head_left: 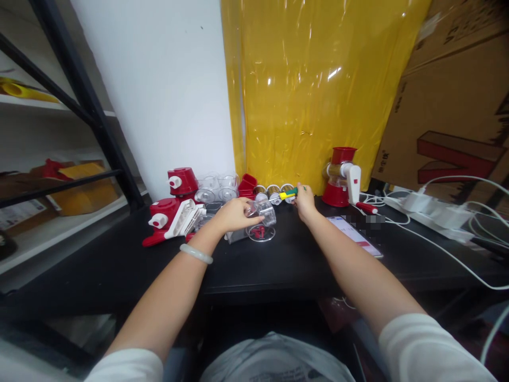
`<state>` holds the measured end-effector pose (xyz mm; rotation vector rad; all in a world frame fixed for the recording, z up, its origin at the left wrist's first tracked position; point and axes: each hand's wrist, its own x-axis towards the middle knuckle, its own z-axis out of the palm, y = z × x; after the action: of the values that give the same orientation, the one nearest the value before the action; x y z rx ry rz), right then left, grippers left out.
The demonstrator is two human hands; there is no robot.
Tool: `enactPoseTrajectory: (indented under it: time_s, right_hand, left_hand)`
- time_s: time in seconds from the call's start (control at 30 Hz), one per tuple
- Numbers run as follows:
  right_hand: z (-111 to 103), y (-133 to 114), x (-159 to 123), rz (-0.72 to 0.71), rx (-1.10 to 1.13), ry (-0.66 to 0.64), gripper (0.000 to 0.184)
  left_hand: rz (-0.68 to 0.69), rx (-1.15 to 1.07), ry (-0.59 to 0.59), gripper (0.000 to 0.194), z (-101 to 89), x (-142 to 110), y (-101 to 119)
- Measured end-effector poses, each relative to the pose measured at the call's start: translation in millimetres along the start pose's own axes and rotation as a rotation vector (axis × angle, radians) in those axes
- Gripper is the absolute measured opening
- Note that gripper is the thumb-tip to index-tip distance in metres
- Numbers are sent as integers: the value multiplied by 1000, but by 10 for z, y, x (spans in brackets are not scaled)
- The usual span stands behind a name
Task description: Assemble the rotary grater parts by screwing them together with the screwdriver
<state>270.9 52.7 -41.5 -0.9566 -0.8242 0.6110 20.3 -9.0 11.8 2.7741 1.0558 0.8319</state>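
Near the middle of the black table, my left hand (234, 215) is closed on a clear plastic housing (267, 213), tilted on its side. A screwdriver (288, 194) with a yellow and green handle is gripped in my right hand (305, 202). Its shaft points left to the top edge of the housing; whether the tip touches is too small to tell. Below the housing lies a clear round disc (261, 233) with small red parts on it. Several metal grater drums (273, 192) stand in a row just behind.
Red grater bases (182, 181), white crank arms (186, 218) and clear cups (218, 185) crowd the left. At the right stands an assembled red and white rotary grater (341, 178), near a phone (355, 236) and a power strip (431, 215) with white cables. A yellow-wrapped panel (318, 95) rises behind.
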Motion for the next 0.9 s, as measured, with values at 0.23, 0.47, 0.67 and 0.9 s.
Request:
enactPoseTrajectory:
  time_s: [0.23,0.47,0.67,0.9]
  right_hand:
    - [32,-20,-7,85,24,33,24]
    - [61,-84,-48,182,94,42,24]
    - [56,-180,-92,239,136,41,20]
    - [33,-124,-62,183,48,49,22]
  left_hand:
    - [5,9,-6,54,1,2,-7]
    - [13,-7,0,52,0,-1,-2]
    - [10,-35,-1,50,2,-5,-6]
    - [9,-25,-9,50,-1,1,0]
